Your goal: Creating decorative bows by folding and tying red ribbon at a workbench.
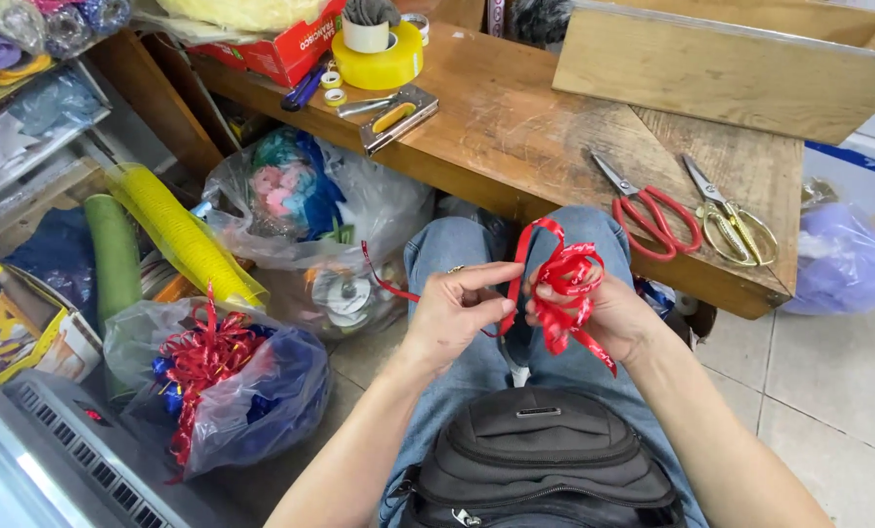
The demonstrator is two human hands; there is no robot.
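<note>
Black bag (540, 460) on lap; both hands, left hand (454, 311) and right hand (604, 311), grip red ribbon (564, 284) before worn wooden tabletop (516, 127) holding scissors (652, 215), tiled floor (809, 391) beneath.

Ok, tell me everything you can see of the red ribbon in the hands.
The red ribbon is a narrow, glossy strip, plastic-looking, gathered into several loops like a bow. The right hand grips the looped bunch; the left hand pinches a strand beside it. One loose end trails left past the left hand, another hangs below the right. It is held above the person's lap, before the wooden bench.

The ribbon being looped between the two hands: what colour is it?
Red and glossy. The ribbon shows best in the head view, bunched in the right hand with a strand pinched by the left hand.
</note>
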